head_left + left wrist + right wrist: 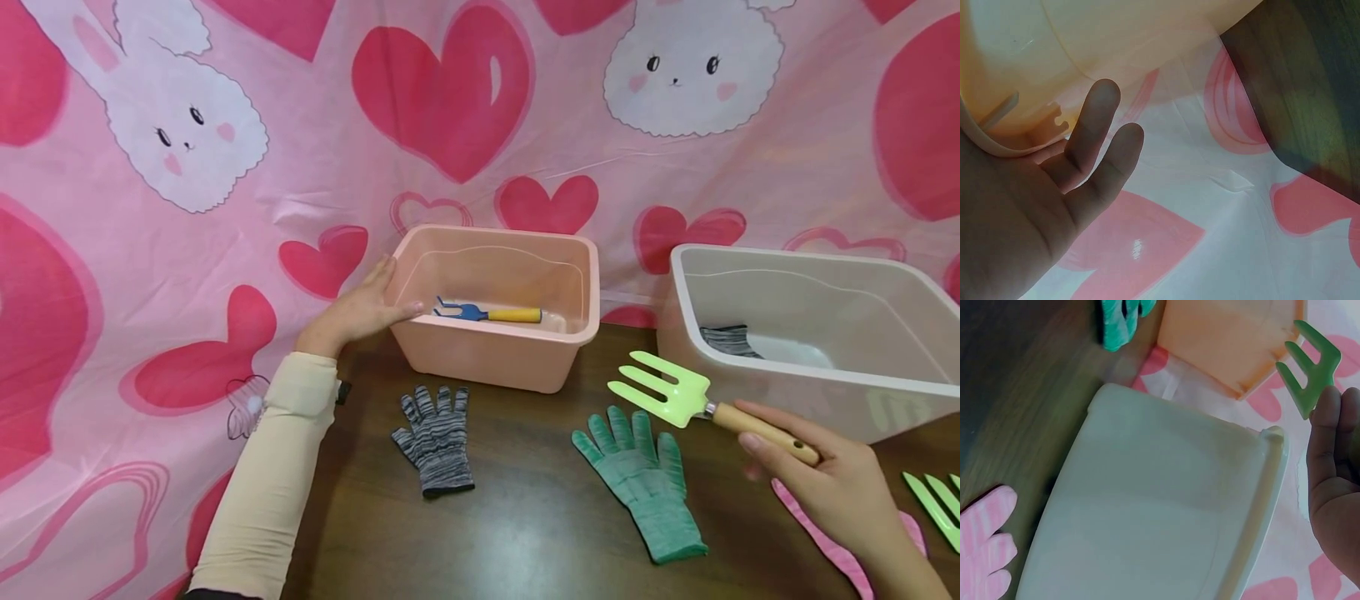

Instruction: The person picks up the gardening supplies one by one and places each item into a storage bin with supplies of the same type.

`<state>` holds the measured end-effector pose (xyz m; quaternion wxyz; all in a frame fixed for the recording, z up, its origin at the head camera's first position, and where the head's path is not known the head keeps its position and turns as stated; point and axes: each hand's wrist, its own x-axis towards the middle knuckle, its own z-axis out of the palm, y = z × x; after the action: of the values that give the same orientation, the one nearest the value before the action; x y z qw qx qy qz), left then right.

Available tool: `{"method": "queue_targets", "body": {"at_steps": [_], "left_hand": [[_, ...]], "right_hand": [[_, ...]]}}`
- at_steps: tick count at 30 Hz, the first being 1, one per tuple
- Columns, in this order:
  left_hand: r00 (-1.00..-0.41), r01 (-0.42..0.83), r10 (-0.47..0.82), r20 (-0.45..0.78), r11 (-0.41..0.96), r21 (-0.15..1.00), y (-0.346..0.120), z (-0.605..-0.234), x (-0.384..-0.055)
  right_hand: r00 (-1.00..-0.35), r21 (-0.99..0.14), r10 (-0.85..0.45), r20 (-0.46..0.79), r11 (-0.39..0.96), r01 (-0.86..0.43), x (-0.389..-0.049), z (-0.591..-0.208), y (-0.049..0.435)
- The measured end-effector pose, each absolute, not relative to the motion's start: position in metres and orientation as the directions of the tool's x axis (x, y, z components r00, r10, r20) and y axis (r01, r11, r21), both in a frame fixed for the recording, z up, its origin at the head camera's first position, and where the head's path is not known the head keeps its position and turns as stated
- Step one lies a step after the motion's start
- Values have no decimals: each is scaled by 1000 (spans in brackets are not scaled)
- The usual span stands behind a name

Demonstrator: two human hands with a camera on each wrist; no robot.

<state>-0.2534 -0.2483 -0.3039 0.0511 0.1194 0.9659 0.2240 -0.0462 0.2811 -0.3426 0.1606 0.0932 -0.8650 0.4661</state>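
My left hand (360,312) rests against the left corner of a pink plastic bin (495,354), its thumb over the front rim and its fingers along the side. Two of those fingers stand loosely out from the bin in the left wrist view. Inside the bin lies a small blue hand cultivator (468,312) with a yellow handle. My right hand (832,475) grips the wooden handle of a light green hand fork (667,392). The fork's tines point left, above a green glove (641,483) and in front of a white bin (795,392).
A grey striped glove (437,442) lies on the dark table in front of the pink bin. Another grey glove (727,340) is in the white bin. Under my right hand is a pink glove (825,542), with another green fork (933,508) at the right edge.
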Motion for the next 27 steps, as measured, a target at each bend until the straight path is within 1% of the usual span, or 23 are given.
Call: {"method": "queue_targets", "body": {"at_steps": [8,16,27], "left_hand": [[-966,208,254,-45,868,450,-249,-304,-253],[-966,211,256,-42,870,446,-248,-303,-253],[-967,206,251,-46,873,443,-248,-303,-253]], "right_hand": [[-918,-795,-13,397,495,-351,-54,-342,275],[-886,-769,-57,460,473,-430,-59,-339,270],[-891,-777,-69,449,461,-428,-65,-335,267]]}}
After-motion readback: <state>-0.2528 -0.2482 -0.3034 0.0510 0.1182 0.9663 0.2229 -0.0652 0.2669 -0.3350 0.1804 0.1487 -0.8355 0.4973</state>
